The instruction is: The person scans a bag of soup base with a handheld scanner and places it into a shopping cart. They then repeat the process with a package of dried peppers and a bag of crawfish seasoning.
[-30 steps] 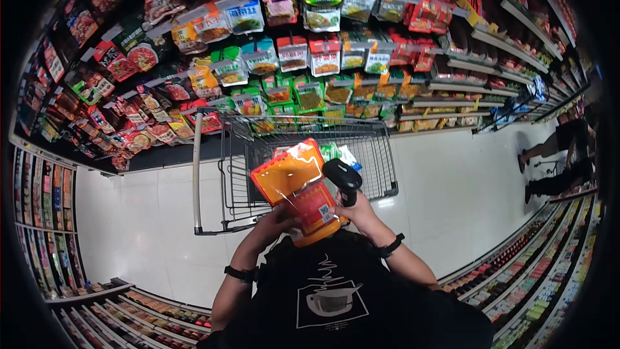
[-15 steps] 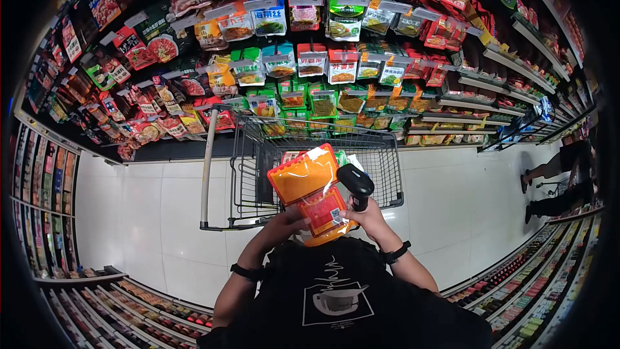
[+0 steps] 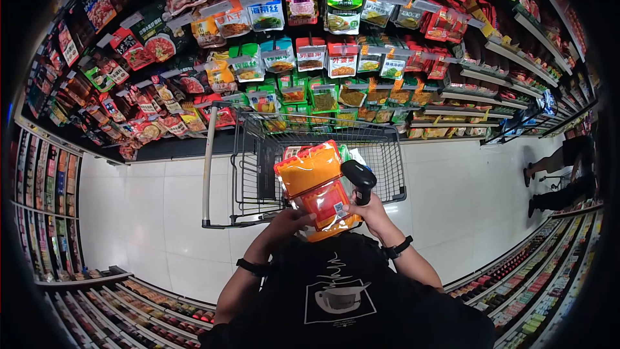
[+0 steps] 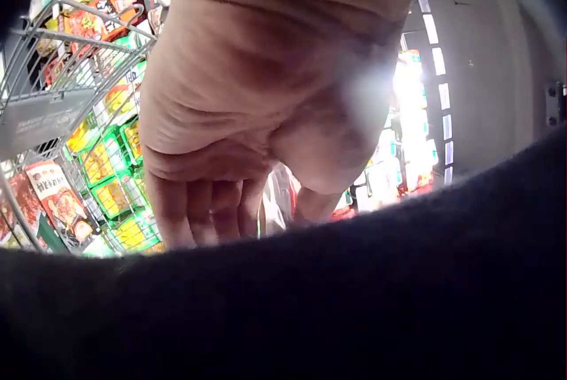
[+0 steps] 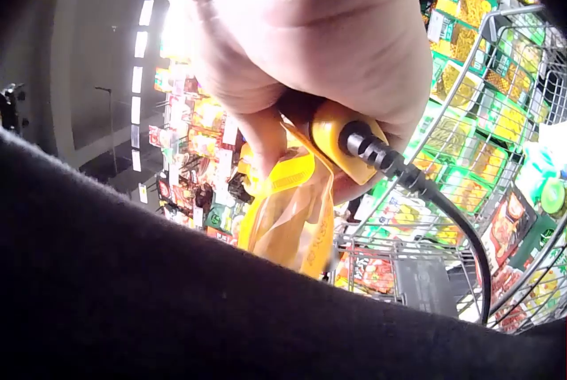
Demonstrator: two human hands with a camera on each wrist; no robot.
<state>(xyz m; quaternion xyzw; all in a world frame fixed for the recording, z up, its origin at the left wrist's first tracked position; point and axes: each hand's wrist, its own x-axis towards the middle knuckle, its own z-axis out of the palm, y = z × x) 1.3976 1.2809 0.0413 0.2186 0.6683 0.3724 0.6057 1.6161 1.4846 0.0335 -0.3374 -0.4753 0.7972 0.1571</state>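
Two grips busy, head view: left grip (image 3: pixel 289 221) nearly closed, pinching the orange pouch (image 3: pixel 310 173); right grip (image 3: pixel 376 217) closed round a black scanner (image 3: pixel 360 177), thumb on the pouch. Pouch at the cart's (image 3: pixel 208 161) near side, long axis outward from the chest, top tipped towards the cart's handle. Partway, I judge: packets (image 3: pixel 349 154) in the cart, pouch not.

Left wrist view: clear wrap between thumb and fingers.

Right wrist view: cable (image 5: pixel 462 228) trailing off the scanner.
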